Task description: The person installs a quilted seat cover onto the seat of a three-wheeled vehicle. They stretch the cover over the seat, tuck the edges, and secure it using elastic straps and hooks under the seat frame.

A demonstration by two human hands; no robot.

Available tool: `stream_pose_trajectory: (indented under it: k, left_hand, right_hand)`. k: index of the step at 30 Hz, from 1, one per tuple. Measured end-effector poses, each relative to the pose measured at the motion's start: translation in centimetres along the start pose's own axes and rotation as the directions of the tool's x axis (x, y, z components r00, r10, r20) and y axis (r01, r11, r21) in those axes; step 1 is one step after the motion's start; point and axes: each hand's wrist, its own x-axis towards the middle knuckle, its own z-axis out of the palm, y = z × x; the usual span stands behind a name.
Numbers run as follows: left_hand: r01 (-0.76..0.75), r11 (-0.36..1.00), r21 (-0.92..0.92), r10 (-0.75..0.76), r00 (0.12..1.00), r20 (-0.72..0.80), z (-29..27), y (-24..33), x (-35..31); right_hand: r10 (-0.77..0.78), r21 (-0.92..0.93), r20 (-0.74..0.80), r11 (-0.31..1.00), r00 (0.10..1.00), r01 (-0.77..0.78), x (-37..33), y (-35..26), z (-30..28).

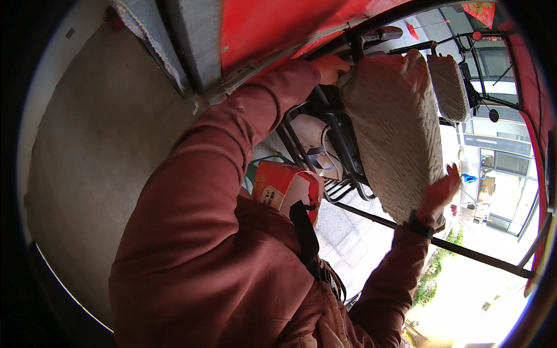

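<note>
A beige seat cover (394, 122) with a woven zigzag pattern lies over a long seat with a dark frame. At its far left corner, my left hand (333, 68) has its fingers curled in at the cover's edge; the fingertips are partly hidden. My right hand (439, 196) is at the near right end of the cover, fingers stretched out and apart, and a dark band circles that wrist. Beyond the seat, a smaller pad (449, 88) wears the same kind of cover.
Black metal tubing (400, 223) runs past the seat's near end. Left of the seat are a red carton (284, 185) and a pale shoe-like item (316, 142). A red panel (267, 32) and a grey post (194, 43) stand close by my left arm. Bright buildings (505, 168) lie beyond.
</note>
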Motion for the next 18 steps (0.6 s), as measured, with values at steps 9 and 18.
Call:
stream_pose_trajectory:
  k: [9, 18]
  left_hand:
    - [0.044, 0.977, -0.21, -0.048, 0.999, -0.017, 1.4, -0.9, 0.8]
    - [0.122, 0.989, 0.088, -0.118, 0.992, -0.052, 0.1, 2.6, -1.1]
  right_hand:
    - [-0.193, 0.43, 0.41, 0.903, 0.892, -0.001, 6.5, -19.0, 16.8]
    - [0.077, 0.472, 0.608, 0.765, 0.79, -0.438, 7.4, -22.2, 23.6]
